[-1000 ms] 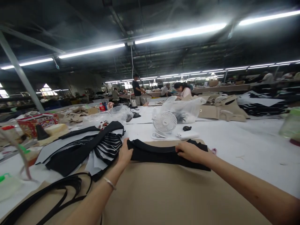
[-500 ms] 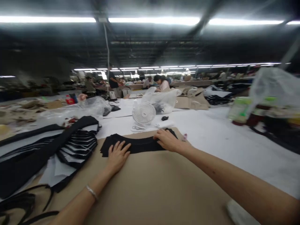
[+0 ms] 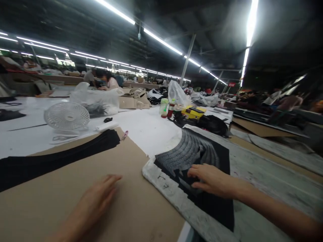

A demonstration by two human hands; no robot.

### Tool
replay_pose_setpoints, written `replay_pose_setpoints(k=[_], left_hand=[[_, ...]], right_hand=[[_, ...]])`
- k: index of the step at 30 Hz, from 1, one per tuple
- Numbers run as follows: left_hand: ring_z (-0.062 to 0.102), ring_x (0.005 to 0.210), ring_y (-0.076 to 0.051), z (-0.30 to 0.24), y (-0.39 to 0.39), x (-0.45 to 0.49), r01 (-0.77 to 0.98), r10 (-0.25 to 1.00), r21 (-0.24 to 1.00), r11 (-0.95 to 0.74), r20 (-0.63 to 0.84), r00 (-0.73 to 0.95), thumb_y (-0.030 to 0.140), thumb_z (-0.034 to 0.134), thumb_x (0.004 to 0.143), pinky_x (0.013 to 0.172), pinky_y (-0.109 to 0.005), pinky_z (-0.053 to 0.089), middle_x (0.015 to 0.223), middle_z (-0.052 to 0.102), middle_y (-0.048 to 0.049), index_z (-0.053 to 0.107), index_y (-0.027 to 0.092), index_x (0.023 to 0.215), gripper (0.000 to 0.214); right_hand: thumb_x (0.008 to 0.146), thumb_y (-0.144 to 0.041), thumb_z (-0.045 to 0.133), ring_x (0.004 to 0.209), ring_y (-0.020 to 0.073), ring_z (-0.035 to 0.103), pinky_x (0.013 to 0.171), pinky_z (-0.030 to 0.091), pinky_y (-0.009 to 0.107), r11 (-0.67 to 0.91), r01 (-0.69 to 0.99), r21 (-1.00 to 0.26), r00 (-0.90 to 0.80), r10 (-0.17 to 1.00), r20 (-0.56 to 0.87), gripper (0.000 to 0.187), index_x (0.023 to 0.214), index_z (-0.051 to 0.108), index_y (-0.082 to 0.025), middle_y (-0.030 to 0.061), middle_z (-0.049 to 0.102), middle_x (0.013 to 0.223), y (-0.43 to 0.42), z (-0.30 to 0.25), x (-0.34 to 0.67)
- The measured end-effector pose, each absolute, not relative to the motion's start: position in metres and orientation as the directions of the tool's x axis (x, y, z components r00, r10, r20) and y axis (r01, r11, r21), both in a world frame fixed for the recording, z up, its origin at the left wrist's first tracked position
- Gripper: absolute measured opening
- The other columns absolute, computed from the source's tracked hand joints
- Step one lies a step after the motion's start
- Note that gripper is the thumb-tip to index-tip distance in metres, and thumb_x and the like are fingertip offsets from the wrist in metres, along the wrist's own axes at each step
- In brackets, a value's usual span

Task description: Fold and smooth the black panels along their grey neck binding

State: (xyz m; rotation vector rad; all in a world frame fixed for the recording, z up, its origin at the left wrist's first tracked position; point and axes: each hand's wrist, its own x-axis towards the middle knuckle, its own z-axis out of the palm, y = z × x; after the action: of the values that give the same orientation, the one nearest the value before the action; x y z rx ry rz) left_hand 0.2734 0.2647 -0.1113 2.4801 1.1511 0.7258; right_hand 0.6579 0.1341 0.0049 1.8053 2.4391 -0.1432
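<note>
My right hand [image 3: 214, 179] rests with fingers spread on a fanned stack of black fabric pieces [image 3: 194, 151] lying on a worn white board [image 3: 166, 185] at the right. My left hand [image 3: 94, 200] hovers flat and open over a brown cardboard sheet [image 3: 121, 195], holding nothing; it is a little blurred. A long strip of stacked black fabric [image 3: 58, 158] lies across the far edge of the cardboard, apart from both hands.
A small white fan [image 3: 67, 117] stands behind the cardboard, with a clear plastic bag [image 3: 98, 101] beyond it. Bottles [image 3: 166, 107], a yellow box [image 3: 193, 112] and a black bag [image 3: 213, 124] sit at the back right. People work at distant tables.
The view has swung to the right. Both hands have left the black fabric strip: the right hand moved onto the fanned black stack, and the left hand drew back over the cardboard.
</note>
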Motion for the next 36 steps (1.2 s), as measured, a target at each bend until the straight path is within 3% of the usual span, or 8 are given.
replay_pose_setpoints(k=[4, 9, 12, 15, 19, 23, 28, 36], left_hand=[[0.056, 0.117, -0.021, -0.093, 0.198, 0.378, 0.342, 0.531, 0.486, -0.804, 0.328, 0.782, 0.019, 0.041, 0.089, 0.103, -0.037, 0.044, 0.125, 0.062, -0.0049, 0.054, 0.026, 0.128, 0.043], [0.051, 0.119, -0.025, -0.078, 0.157, 0.458, 0.206, 0.363, 0.460, -0.864, 0.285, 0.887, 0.006, 0.045, 0.078, 0.105, -0.041, 0.041, 0.126, 0.060, -0.0088, 0.055, 0.017, 0.125, 0.049], [0.050, 0.119, -0.028, -0.078, 0.143, 0.479, 0.181, 0.307, 0.438, -0.881, 0.237, 0.922, 0.006, 0.048, 0.076, 0.103, -0.043, 0.042, 0.127, 0.059, -0.0103, 0.056, 0.015, 0.123, 0.049], [0.050, 0.118, -0.029, -0.081, 0.133, 0.487, 0.200, 0.305, 0.440, -0.875, 0.183, 0.935, 0.007, 0.045, 0.078, 0.102, -0.044, 0.043, 0.128, 0.059, -0.0105, 0.055, 0.015, 0.124, 0.048], [0.046, 0.123, -0.029, -0.088, 0.132, 0.493, 0.253, 0.360, 0.449, -0.857, 0.170, 0.917, 0.004, 0.042, 0.077, 0.103, -0.044, 0.041, 0.131, 0.057, -0.0140, 0.044, 0.009, 0.137, 0.061], [0.041, 0.127, -0.029, -0.094, 0.137, 0.497, 0.301, 0.419, 0.455, -0.838, 0.185, 0.889, 0.003, 0.039, 0.078, 0.105, -0.045, 0.038, 0.131, 0.057, -0.0132, 0.036, 0.007, 0.142, 0.065], [0.042, 0.125, -0.027, -0.100, 0.137, 0.497, 0.287, 0.442, 0.503, -0.815, 0.221, 0.869, 0.003, 0.036, 0.081, 0.104, -0.042, 0.039, 0.128, 0.058, -0.0120, 0.038, 0.010, 0.142, 0.061], [0.041, 0.123, -0.026, -0.103, 0.131, 0.500, 0.321, 0.484, 0.503, -0.802, 0.236, 0.843, 0.009, 0.039, 0.086, 0.103, -0.042, 0.035, 0.130, 0.056, -0.0066, 0.042, 0.020, 0.140, 0.055]], right_hand=[[0.086, -0.028, 0.061, 0.093, 0.0247, 0.058, 0.081, 0.042, 0.040, 0.096, 0.995, 0.010, -0.096, 0.995, 0.008, 0.030, 0.115, 0.056, -0.026, 0.0055, 0.059, 0.111, 0.078, -0.021, 0.690], [0.082, -0.032, 0.066, 0.110, 0.0300, 0.051, 0.089, 0.042, 0.045, 0.016, 0.999, -0.029, -0.010, 0.976, 0.217, 0.057, 0.132, 0.043, -0.021, 0.0117, 0.050, 0.129, 0.080, -0.030, 0.693], [0.082, -0.024, 0.065, 0.109, 0.0284, 0.051, 0.089, 0.042, 0.044, 0.050, 0.997, -0.063, -0.037, 0.981, 0.192, 0.048, 0.126, 0.047, -0.019, 0.0104, 0.053, 0.123, 0.080, -0.023, 0.697], [0.081, -0.024, 0.066, 0.096, 0.0247, 0.056, 0.083, 0.043, 0.041, 0.086, 0.991, -0.106, -0.075, 0.992, 0.106, 0.025, 0.104, 0.057, -0.022, 0.0049, 0.059, 0.106, 0.063, -0.019, 0.700], [0.078, -0.033, 0.071, 0.091, 0.0259, 0.056, 0.078, 0.044, 0.041, 0.088, 0.981, -0.174, -0.096, 0.995, -0.036, 0.030, 0.102, 0.057, -0.021, 0.0049, 0.059, 0.104, 0.039, -0.030, 0.699], [0.075, -0.033, 0.071, 0.091, 0.0260, 0.054, 0.075, 0.044, 0.038, 0.083, 0.967, -0.239, -0.091, 0.995, -0.026, 0.031, 0.098, 0.056, -0.018, 0.0067, 0.057, 0.101, 0.040, -0.045, 0.704], [0.082, -0.018, 0.054, 0.083, 0.0213, 0.054, 0.073, 0.040, 0.033, 0.166, 0.929, -0.330, -0.183, 0.983, -0.021, 0.005, 0.086, 0.055, -0.020, 0.0043, 0.057, 0.089, 0.049, -0.049, 0.716], [0.088, -0.038, 0.048, 0.065, 0.0144, 0.051, 0.060, 0.037, 0.026, 0.071, 0.804, -0.591, -0.112, 0.993, -0.032, 0.024, 0.075, 0.057, -0.019, -0.0003, 0.056, 0.069, 0.065, -0.055, 0.765]])
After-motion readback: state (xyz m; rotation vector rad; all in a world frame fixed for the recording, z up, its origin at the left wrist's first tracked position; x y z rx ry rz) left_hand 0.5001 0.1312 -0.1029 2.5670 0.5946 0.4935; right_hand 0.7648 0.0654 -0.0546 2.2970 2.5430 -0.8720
